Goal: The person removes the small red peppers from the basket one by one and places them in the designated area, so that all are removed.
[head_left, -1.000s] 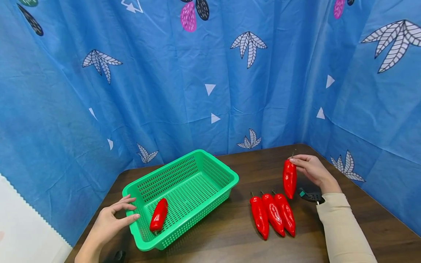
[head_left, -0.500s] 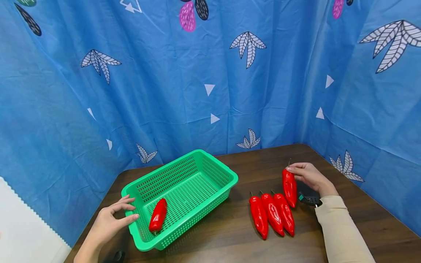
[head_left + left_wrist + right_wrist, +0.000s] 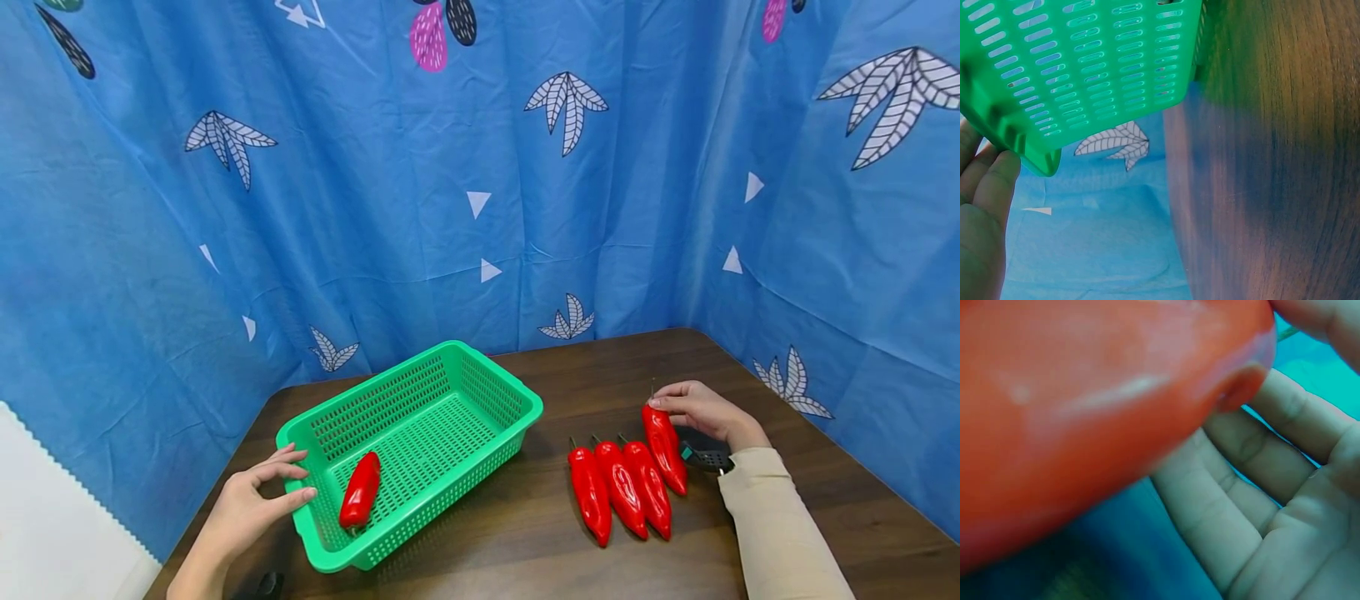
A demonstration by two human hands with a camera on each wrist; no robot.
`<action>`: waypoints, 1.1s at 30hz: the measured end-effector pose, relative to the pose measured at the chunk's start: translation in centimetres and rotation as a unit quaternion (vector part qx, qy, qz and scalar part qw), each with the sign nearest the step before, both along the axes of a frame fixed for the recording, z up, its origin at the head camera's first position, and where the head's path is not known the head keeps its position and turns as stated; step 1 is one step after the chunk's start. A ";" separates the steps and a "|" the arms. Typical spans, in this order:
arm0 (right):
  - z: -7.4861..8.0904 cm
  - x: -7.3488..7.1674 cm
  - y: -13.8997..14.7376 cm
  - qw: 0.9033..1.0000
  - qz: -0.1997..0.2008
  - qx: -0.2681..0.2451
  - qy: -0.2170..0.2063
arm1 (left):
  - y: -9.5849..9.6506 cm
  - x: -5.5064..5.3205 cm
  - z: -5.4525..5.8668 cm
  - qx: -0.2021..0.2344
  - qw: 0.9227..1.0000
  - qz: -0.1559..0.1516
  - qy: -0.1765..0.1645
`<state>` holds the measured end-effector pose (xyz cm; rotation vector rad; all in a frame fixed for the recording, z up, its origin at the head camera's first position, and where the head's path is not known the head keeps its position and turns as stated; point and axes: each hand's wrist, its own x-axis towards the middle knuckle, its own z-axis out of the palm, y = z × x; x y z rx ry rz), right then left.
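Observation:
A long red pepper [image 3: 663, 450] hangs from my right hand [image 3: 705, 410], which pinches it near the stem end between thumb and fingers; its tip slants down to the right. In the right wrist view the pepper [image 3: 1085, 412] fills much of the picture beside the palm [image 3: 1316, 531]. Just left of it, three more red peppers [image 3: 618, 487] lie side by side on the table, stems away from me. My left hand [image 3: 251, 504] touches the left rim of a green perforated basket [image 3: 420, 508], fingers fairly straight. Inside the basket lies one red pepper [image 3: 362, 492].
The dark wooden table [image 3: 510, 533] stands against a blue patterned curtain [image 3: 420, 200] at the back and sides. A white surface [image 3: 60, 517] shows at the lower left. Black devices [image 3: 707, 457] are worn at the wrists.
My right hand has lowered the pepper towards the table beside the other three, its tip swinging nearer to me and to the right. The left hand and basket have stayed put.

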<state>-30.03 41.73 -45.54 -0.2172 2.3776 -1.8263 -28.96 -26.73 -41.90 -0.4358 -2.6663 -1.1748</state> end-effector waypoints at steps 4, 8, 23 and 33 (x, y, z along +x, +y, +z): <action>-0.2 0.0 -0.1 1.000 0.012 0.023 -0.011 | -0.1 -0.1 -0.1 0.003 1.000 -0.002 0.000; -0.4 -0.1 -0.1 0.999 0.019 0.039 -0.020 | -0.1 -0.1 -0.2 0.003 1.000 -0.001 -0.002; -0.5 0.1 0.3 0.994 0.072 0.069 -0.044 | 0.1 -0.1 -0.1 -0.001 1.000 0.001 -0.003; -0.4 0.2 -0.3 0.992 0.070 0.076 -0.069 | 0.0 -0.1 -0.2 0.002 1.000 0.001 -0.006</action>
